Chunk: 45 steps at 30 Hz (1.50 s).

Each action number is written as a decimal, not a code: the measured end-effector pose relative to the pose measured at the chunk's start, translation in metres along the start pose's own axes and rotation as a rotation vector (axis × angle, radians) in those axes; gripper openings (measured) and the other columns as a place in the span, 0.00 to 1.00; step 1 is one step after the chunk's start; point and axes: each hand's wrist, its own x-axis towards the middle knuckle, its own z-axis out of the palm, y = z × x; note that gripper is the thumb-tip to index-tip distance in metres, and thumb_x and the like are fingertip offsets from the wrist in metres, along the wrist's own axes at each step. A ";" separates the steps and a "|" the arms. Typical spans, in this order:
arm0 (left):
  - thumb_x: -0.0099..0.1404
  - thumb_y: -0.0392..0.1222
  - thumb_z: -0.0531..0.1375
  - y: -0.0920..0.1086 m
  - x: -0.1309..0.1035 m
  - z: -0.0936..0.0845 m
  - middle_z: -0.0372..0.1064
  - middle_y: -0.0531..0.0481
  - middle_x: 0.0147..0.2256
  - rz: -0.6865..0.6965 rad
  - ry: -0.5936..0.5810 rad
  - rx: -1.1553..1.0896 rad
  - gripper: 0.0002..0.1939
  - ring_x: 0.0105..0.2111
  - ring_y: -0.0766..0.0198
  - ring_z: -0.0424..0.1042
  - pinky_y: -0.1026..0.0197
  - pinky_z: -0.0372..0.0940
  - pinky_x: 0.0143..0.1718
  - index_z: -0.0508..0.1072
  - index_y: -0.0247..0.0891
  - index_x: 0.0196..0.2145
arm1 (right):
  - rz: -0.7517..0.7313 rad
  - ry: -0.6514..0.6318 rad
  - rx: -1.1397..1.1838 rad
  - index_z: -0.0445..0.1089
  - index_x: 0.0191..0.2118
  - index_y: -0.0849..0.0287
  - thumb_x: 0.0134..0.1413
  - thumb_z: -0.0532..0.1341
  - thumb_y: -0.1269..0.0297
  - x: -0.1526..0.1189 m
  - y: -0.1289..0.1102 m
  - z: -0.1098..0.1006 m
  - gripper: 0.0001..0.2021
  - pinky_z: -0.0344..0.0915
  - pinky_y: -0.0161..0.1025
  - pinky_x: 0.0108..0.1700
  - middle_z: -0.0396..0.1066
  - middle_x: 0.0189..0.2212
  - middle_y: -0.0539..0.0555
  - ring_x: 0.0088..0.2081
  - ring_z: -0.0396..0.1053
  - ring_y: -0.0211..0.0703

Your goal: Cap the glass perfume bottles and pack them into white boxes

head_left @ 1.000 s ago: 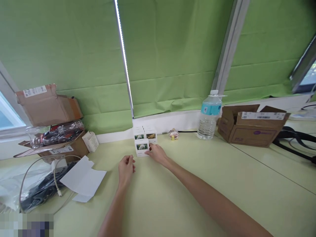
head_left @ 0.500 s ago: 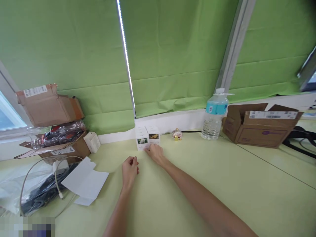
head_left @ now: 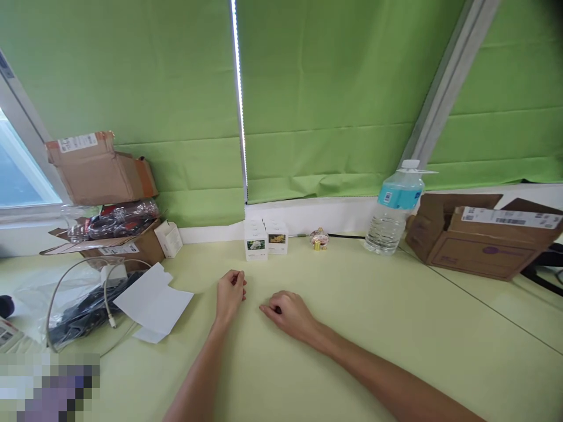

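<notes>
Two rows of small white boxes stand side by side against the wall strip. The front box of the left row (head_left: pixel 256 246) has a picture of white flowers, and that of the right row (head_left: pixel 277 240) a picture of yellow ones. Just in front of them my left hand (head_left: pixel 231 293) rests on the table with curled fingers and nothing visible in it. My right hand (head_left: pixel 288 313) lies farther right and nearer to me, loosely closed, thumb pointing left. Neither hand touches the boxes. Behind, to the right, sits a small glass perfume bottle (head_left: pixel 319 238) with gold-coloured parts.
A large water bottle (head_left: pixel 389 214) and an open cardboard box (head_left: pixel 479 246) stand at the right. On the left are stacked cardboard boxes (head_left: pixel 99 179), a small white carton (head_left: pixel 169 239), a white paper sheet (head_left: pixel 153 300) and a bagged black cable (head_left: pixel 83 313).
My right hand has let go of the boxes and drawn back toward me. My left hand stays nearly in place. The view has shifted slightly.
</notes>
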 end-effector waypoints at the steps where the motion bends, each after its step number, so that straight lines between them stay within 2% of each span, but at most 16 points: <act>1: 0.57 0.53 0.56 0.000 0.000 0.000 0.68 0.49 0.26 -0.001 -0.004 0.004 0.16 0.18 0.70 0.64 0.66 0.61 0.17 0.68 0.35 0.30 | -0.016 0.012 -0.008 0.69 0.21 0.59 0.58 0.51 0.53 -0.002 -0.001 -0.001 0.21 0.50 0.34 0.28 0.69 0.21 0.50 0.26 0.63 0.37; 6: 0.58 0.48 0.55 0.000 0.000 0.002 0.68 0.48 0.29 -0.008 -0.011 0.033 0.13 0.18 0.72 0.64 0.68 0.61 0.17 0.68 0.34 0.33 | -0.067 -0.013 -0.040 0.67 0.22 0.59 0.59 0.50 0.55 -0.004 -0.003 -0.005 0.20 0.52 0.35 0.31 0.71 0.24 0.52 0.30 0.66 0.41; 11: 0.60 0.45 0.54 0.001 0.001 0.002 0.69 0.47 0.31 0.001 0.015 0.059 0.11 0.18 0.73 0.65 0.68 0.63 0.17 0.69 0.34 0.34 | -0.123 0.025 -0.072 0.64 0.20 0.58 0.60 0.48 0.56 -0.003 0.004 0.002 0.20 0.50 0.36 0.29 0.69 0.22 0.51 0.28 0.65 0.41; 16: 0.62 0.45 0.53 0.012 0.008 -0.009 0.69 0.45 0.39 0.037 0.078 0.112 0.12 0.19 0.74 0.66 0.70 0.63 0.17 0.69 0.35 0.39 | -0.154 0.032 -0.072 0.62 0.20 0.58 0.61 0.47 0.55 0.000 0.009 0.008 0.21 0.49 0.36 0.28 0.69 0.23 0.52 0.28 0.65 0.42; 21: 0.64 0.46 0.51 0.030 0.029 -0.044 0.68 0.44 0.44 0.090 0.202 0.267 0.15 0.24 0.72 0.69 0.68 0.65 0.22 0.65 0.38 0.46 | -0.133 0.040 -0.099 0.60 0.20 0.58 0.61 0.46 0.53 0.002 0.009 0.011 0.21 0.47 0.36 0.27 0.68 0.22 0.52 0.27 0.65 0.42; 25: 0.63 0.46 0.53 0.043 0.058 -0.090 0.68 0.44 0.43 0.087 0.317 0.524 0.16 0.36 0.63 0.71 0.60 0.66 0.37 0.64 0.39 0.48 | -0.109 0.032 -0.105 0.59 0.20 0.58 0.60 0.47 0.52 0.004 0.009 0.013 0.22 0.46 0.36 0.27 0.68 0.21 0.51 0.26 0.64 0.41; 28: 0.60 0.42 0.56 0.052 0.080 -0.128 0.65 0.41 0.46 0.051 0.392 0.759 0.20 0.47 0.54 0.67 0.52 0.61 0.46 0.62 0.41 0.50 | -0.090 0.032 -0.097 0.58 0.19 0.58 0.60 0.47 0.53 0.005 0.008 0.014 0.21 0.45 0.36 0.26 0.68 0.21 0.51 0.25 0.63 0.41; 31: 0.58 0.40 0.57 0.061 0.099 -0.161 0.59 0.36 0.51 -0.005 0.418 0.960 0.26 0.49 0.47 0.66 0.48 0.59 0.47 0.58 0.42 0.54 | -0.068 0.034 -0.091 0.58 0.19 0.58 0.59 0.48 0.54 0.006 0.008 0.013 0.21 0.44 0.36 0.26 0.67 0.20 0.50 0.24 0.61 0.40; 33: 0.59 0.39 0.56 0.065 0.110 -0.177 0.59 0.36 0.52 -0.026 0.413 1.065 0.28 0.49 0.46 0.65 0.48 0.59 0.47 0.55 0.43 0.57 | -0.060 0.032 -0.088 0.57 0.18 0.59 0.59 0.48 0.54 0.006 0.007 0.012 0.21 0.43 0.36 0.26 0.66 0.19 0.50 0.23 0.60 0.39; 37: 0.58 0.36 0.56 0.064 0.128 -0.192 0.64 0.36 0.47 -0.067 0.368 1.210 0.25 0.49 0.46 0.66 0.47 0.59 0.47 0.59 0.42 0.54 | -0.040 0.024 -0.070 0.57 0.18 0.59 0.59 0.47 0.54 0.008 0.006 0.010 0.22 0.42 0.35 0.26 0.65 0.17 0.50 0.21 0.58 0.37; 45: 0.58 0.38 0.54 0.052 0.139 -0.188 0.64 0.32 0.48 -0.056 0.360 1.307 0.20 0.49 0.44 0.66 0.47 0.60 0.47 0.64 0.33 0.50 | -0.011 0.030 -0.074 0.57 0.17 0.60 0.59 0.47 0.54 0.010 0.006 0.012 0.22 0.41 0.35 0.25 0.62 0.15 0.50 0.20 0.54 0.35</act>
